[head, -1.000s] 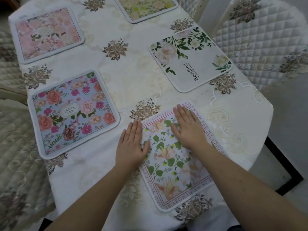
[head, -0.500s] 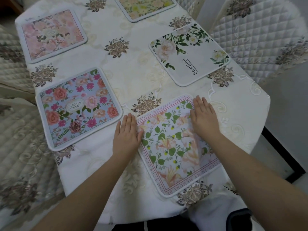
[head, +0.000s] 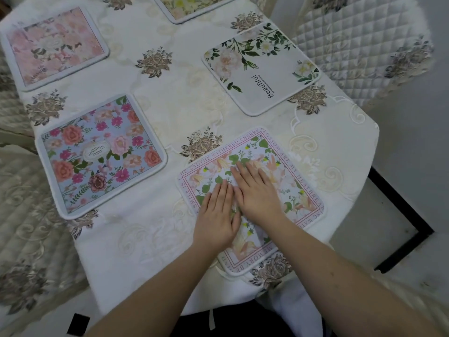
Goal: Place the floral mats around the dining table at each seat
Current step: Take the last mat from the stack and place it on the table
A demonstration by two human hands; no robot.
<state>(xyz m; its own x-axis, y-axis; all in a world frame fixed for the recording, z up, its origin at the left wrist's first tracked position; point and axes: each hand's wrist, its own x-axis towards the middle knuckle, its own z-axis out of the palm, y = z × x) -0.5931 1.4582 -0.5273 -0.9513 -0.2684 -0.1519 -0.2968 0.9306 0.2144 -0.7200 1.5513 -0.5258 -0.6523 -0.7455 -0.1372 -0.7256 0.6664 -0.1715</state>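
Note:
A pink-bordered floral mat [head: 284, 171] with lettering round its edge lies at the near end of the table. My left hand [head: 217, 215] and my right hand [head: 257, 193] press flat on its middle, side by side, fingers straight. A blue mat with pink roses [head: 99, 154] lies at the left seat. At the right seat is a white mat with green leaves [head: 262, 69]. A pale pink mat [head: 53, 47] sits at the far left, and a yellow mat [head: 192, 6] is cut off at the top edge.
The table wears a cream embroidered cloth [head: 170, 98]. Quilted chairs stand at the right [head: 359, 45] and at the left [head: 21, 203]. The table's near-right corner [head: 371, 127] drops to a grey floor with a black line [head: 408, 215].
Both hands slid inward from the mat's sides to its middle and now lie next to each other. The mat itself stays in the same place.

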